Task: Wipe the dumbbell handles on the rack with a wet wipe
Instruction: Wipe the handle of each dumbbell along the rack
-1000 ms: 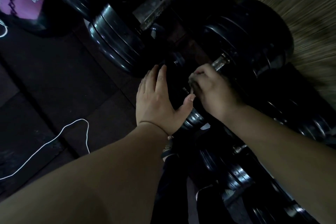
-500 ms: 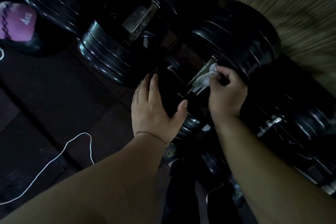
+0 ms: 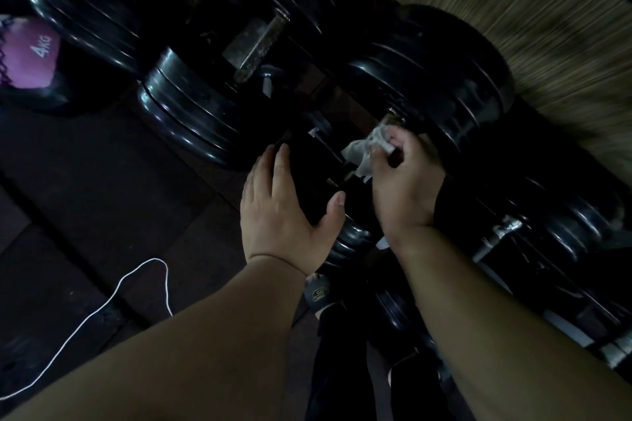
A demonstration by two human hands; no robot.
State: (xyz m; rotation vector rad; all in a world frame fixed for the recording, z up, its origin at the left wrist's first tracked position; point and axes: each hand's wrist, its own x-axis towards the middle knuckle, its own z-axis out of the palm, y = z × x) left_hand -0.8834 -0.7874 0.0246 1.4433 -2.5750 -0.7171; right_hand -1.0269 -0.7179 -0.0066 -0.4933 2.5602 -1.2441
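Wiping a dumbbell handle (image 3: 390, 118)
Pinches crumpled white wet wipe (image 3: 360, 150) in curled right hand (image 3: 402, 184) against it, beside the far black head (image 3: 431, 79); rests left hand (image 3: 284, 215) flat, fingers together, thumb spread, on the near head (image 3: 350, 239)

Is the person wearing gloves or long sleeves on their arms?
No gloves and no sleeves show. The left hand and right hand are bare; the left forearm and right forearm are bare up to the picture's edge. I see no watch and no rings. A thin line runs round the left wrist; it may be a thread band or just a crease, too dim to tell.
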